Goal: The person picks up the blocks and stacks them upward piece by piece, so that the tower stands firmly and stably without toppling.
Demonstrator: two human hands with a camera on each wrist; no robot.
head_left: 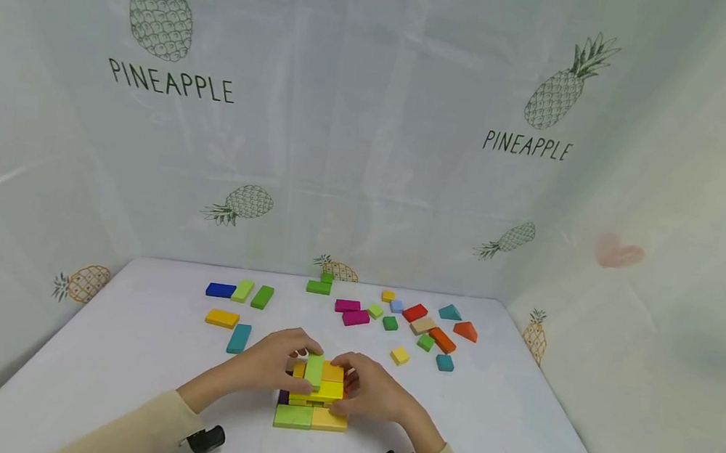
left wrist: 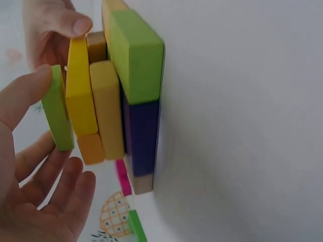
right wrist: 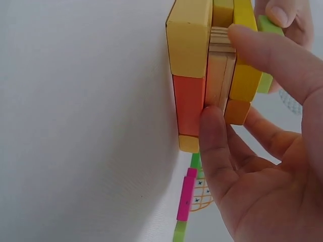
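A layered stack of coloured wooden blocks stands on the table, with a light green and a pale yellow block (head_left: 329,419) along its near bottom edge. My left hand (head_left: 274,362) pinches a light green block (head_left: 314,372) lengthwise between thumb and fingers, on top of the stack. Under it lies a bright yellow block (left wrist: 79,85). Along the stack's right side my right hand (head_left: 376,390) curves its fingers, steadying the upper layers. Its thumb is at the near end of the yellow block and a fingertip touches the side, above the red-orange block (right wrist: 190,105). A purple block (left wrist: 143,138) shows low on the left side.
Loose blocks lie beyond the stack: a blue block (head_left: 221,290), a teal block (head_left: 238,338) and others at left, magenta blocks (head_left: 356,318) at centre, an orange block (head_left: 442,340) and several more at right. A pineapple-print curtain (head_left: 370,147) hangs behind the table.
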